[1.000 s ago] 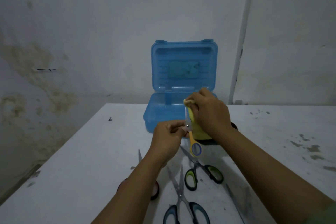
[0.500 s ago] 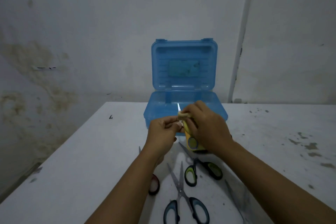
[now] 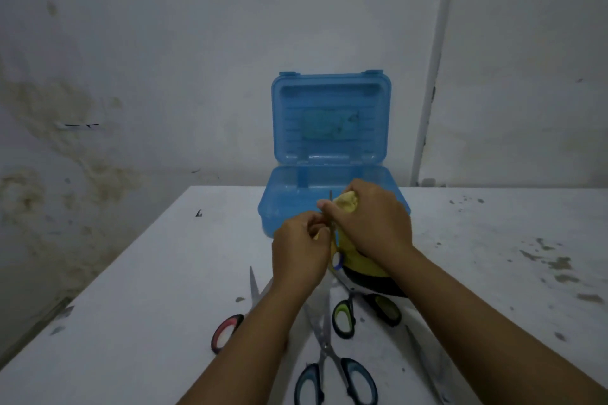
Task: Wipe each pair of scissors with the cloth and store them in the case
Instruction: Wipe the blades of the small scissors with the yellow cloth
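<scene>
Starting at the left of the table [image 3: 138, 273], the red-handled scissors [image 3: 227, 332] lie flat, partly under my left forearm, untouched. Next across, my left hand [image 3: 301, 250] is curled shut around the small yellow-and-blue scissors [image 3: 336, 261], pinching them near the pivot; only the blue finger loop and a thin stretch of blade above my fingers show. Half a second ago the blade tip caught the light clear above the cloth; now only a dark sliver of blade stands up beside the bunched yellow cloth [image 3: 347, 202]. My right hand [image 3: 371, 223] is clenched on that cloth and pressed against the blade, sitting higher and closer to the tip than a second ago. I judge the wipe stroke has run up most of the blade, so this pair is nearly done and the drop into the case comes next.

Below the hands, the blue-handled scissors [image 3: 332, 375] and the green-handled scissors [image 3: 348, 312] rest on the table, with another blade [image 3: 424, 362] lying further right, its handles out of view. So I count at least four pairs left to wipe.

Behind my hands the blue case [image 3: 332, 128] stands open, lid upright. My hands hide part of the tray, so I cannot tell whether anything is stored in it yet
</scene>
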